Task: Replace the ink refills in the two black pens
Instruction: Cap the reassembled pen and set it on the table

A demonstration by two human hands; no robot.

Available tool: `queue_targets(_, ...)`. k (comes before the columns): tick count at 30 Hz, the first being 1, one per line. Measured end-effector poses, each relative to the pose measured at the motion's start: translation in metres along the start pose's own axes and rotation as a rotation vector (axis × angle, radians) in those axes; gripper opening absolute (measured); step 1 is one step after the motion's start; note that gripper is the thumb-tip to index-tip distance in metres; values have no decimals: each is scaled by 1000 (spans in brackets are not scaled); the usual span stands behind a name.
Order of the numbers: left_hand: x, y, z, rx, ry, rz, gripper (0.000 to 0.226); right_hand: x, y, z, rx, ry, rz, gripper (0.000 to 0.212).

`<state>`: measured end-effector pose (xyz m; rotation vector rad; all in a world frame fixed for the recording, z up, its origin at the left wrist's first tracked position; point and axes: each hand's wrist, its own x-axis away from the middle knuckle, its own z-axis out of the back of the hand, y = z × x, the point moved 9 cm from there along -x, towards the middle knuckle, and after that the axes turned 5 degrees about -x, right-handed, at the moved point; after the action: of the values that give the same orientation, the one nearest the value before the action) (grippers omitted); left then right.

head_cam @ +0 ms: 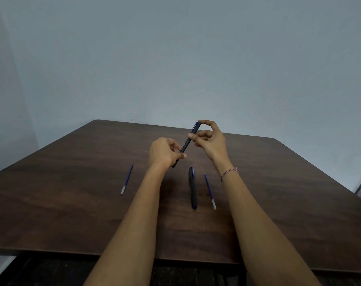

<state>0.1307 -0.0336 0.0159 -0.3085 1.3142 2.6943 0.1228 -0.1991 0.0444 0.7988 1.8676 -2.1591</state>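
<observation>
While it is held in the air above the desk (72,182), the raised black pen (189,142) slants from lower left to upper right, with its blue-trimmed upper end farthest from the person. The left hand (164,152) grips the lower part of the barrel, fingers curled round it and thumb laid along its side, and the pen's bottom end pokes out just beneath that hand. The right hand (211,139) pinches the upper part: the thumb presses the barrel from the right, and the forefinger arches over to touch the very top.

Below this, a second black pen (193,187) lies flat on the desk between the two forearms. It runs nearly straight toward the person, with its blue-marked end on the far side. Just beside it on the right, almost parallel and not touching, lies the right refill (210,190), a thin blue tube with its clear end nearer the person. The left refill (127,178) lies well apart, beyond the left forearm, and is tilted slightly, clear end also nearer the person.

A red-and-white thread bracelet (229,172) circles the right wrist. The desk is dark brown wood grain with rounded far corners, and behind it rises a plain pale blue-grey wall (175,58).
</observation>
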Motion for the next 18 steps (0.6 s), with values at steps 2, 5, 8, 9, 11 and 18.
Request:
queue_targets(2,1,1,1,7,16,-3,24,3,-1,-9,83,-48,19,63)
queue_targets(5,1,2,2,5,40,-18,24,5,-1,-18,110,-97,21,77)
queue_targets(8,1,5,0,-32,53,-39,22,5,1,-20,100,-94,2,81)
queue_targets(9,1,6,0,-46,62,-48,21,5,1,-20,94,-90,-7,80)
queue_targets(11,1,7,1,-61,82,-58,20,3,1,-20,73,-87,-10,78)
queue_targets(18,2,9,-2,-98,59,-82,21,-2,1,-23,-42,-155,-34,68)
